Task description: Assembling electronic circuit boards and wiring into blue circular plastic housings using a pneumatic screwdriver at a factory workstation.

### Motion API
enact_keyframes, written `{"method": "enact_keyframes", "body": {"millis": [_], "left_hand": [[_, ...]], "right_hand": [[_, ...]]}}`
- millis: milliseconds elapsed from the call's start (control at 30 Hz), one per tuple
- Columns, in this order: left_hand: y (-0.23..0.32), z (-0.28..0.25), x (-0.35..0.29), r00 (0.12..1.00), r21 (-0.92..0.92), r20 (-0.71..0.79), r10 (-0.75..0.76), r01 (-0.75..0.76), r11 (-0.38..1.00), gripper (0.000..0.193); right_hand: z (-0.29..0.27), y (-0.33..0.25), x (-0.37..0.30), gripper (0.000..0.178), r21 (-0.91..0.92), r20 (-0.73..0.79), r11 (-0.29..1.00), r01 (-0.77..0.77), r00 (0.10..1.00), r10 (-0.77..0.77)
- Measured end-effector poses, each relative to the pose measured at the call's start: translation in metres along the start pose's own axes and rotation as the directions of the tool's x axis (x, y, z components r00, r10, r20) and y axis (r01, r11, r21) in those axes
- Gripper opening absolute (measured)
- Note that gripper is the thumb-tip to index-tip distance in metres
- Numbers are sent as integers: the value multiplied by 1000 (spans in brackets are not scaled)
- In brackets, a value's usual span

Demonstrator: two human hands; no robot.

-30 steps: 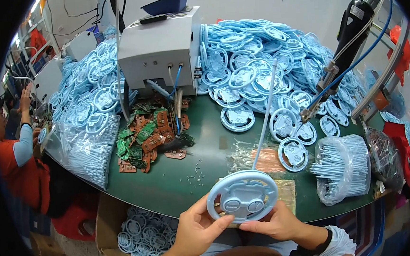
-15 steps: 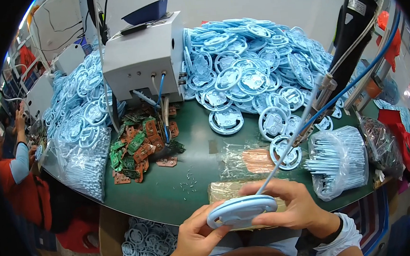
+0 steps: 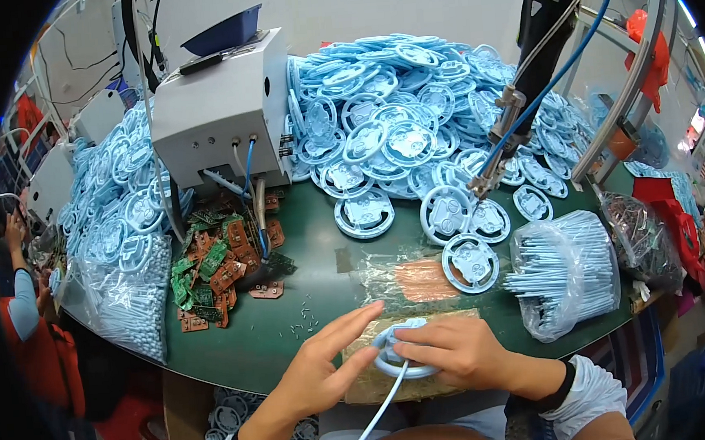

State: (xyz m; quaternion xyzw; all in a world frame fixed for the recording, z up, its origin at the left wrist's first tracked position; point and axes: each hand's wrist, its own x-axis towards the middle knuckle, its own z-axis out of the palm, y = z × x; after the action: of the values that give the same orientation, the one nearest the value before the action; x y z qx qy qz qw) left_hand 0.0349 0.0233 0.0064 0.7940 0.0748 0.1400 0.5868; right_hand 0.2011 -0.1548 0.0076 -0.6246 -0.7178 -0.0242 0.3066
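Note:
A light-blue plastic wheel-shaped ring (image 3: 385,363) rests over the taped brown pad (image 3: 449,319) at the table's near edge. A thin pale-blue stick (image 3: 380,415) runs from its near rim down toward my lap. My right hand (image 3: 460,351) grips the ring from above and the right, its fingers covering much of the centre. To the left, my left hand (image 3: 320,368) is open with fingers stretched out, its thumb tip close to the ring's rim; whether they touch I cannot tell.
A tall heap of matching light-blue rings (image 3: 410,110) fills the back. A grey machine box (image 3: 214,107) stands beside small circuit boards (image 3: 225,262). Bagged sticks (image 3: 565,275) lie at right, others (image 3: 125,301) at left. A black power screwdriver (image 3: 547,26) hangs at upper right. Another person's arm (image 3: 24,292) shows far left.
My left hand has let go of the ring and opened. The ring has come down to the pad and turned, so its stick now points toward me instead of away. The view has shifted slightly.

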Motion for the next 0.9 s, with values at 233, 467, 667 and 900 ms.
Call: {"method": "enact_keyframes", "body": {"millis": [233, 467, 667, 900], "left_hand": [[3, 17, 29, 892, 226, 452, -25, -87, 970, 93], [12, -3, 65, 714, 231, 678, -175, 19, 973, 91], [-17, -1, 71, 734, 185, 675, -80, -63, 981, 95], [-31, 47, 18, 894, 402, 413, 173, -349, 846, 98]], "right_hand": [[10, 7, -14, 31, 11, -54, 999, 45, 998, -44], [0, 9, -15, 29, 119, 34, 991, 54, 998, -59], [2, 14, -24, 28, 248, -21, 968, -25, 999, 31], [-66, 0, -19, 35, 121, -142, 983, -140, 977, 157]]}}
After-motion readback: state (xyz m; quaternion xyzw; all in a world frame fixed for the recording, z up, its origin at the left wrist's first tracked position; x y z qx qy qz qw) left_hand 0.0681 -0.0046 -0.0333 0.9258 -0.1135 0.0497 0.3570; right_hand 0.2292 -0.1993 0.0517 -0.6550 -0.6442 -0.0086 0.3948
